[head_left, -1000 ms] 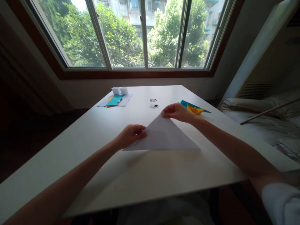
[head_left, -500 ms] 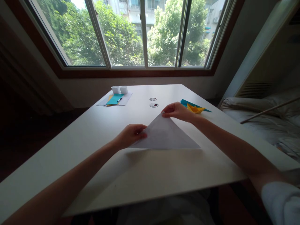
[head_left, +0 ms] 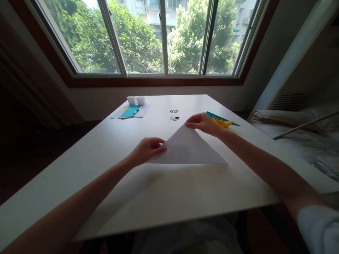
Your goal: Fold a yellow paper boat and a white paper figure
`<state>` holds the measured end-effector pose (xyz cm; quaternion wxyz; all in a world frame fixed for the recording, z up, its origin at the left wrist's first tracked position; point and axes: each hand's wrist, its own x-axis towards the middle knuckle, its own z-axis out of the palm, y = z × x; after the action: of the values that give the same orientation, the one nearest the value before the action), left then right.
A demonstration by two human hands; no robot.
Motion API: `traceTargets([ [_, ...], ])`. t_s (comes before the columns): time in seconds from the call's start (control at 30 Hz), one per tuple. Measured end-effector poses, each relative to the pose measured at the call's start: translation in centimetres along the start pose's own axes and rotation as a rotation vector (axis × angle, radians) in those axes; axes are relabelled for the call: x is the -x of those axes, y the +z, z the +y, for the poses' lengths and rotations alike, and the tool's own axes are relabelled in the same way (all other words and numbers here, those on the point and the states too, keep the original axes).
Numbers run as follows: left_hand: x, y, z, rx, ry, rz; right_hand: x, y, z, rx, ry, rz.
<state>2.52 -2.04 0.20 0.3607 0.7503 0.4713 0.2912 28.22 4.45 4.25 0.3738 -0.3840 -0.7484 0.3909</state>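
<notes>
Paper: white sheet in a triangle, smooth and matte, on the near half of the table; long side faces the near edge, point aims at the far edge. Can't tell if that long side sits flat all along.
Left hand: thumb and fingers closed on the sheet's left slanted side, pretty narrow grip.
Right hand: pinching the triangle's top point between fingertips.
Tubs: two small white ones, one right beside the other, by the table's far left corner. Walls look smooth; too small from here to make out what's in them.
Stack: just nearer than the tubs, by the left edge: flat teal card over a yellow one, white sheets under, slim dark-and-white pen on top.
Discs: two flat round bits, one nearer the far edge than the other, dark markings on both, can't read them.
Boat: yellow folded paper, pointy ends, toward the right edge, overlapping a long pointed teal piece in view.
</notes>
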Motion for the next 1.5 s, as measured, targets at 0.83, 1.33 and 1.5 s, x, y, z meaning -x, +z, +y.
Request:
traceTargets([
  [0.83, 0.1, -0.4, -0.4, 0.044, -0.036, 0.184, -0.9, -2.4, 2.2, -0.045, 0.023, 0.093],
  [1.33, 0.2, 0.0, -0.9, -0.495, 0.087, -0.104, -0.9, 0.0, 6.4, 0.524, 0.048, -0.129],
  [1.5, 0.6, 0.3, -0.1, -0.742, 0.280, -0.132, -0.6, 0.3, 6.9, 0.590, 0.010, -0.157],
])
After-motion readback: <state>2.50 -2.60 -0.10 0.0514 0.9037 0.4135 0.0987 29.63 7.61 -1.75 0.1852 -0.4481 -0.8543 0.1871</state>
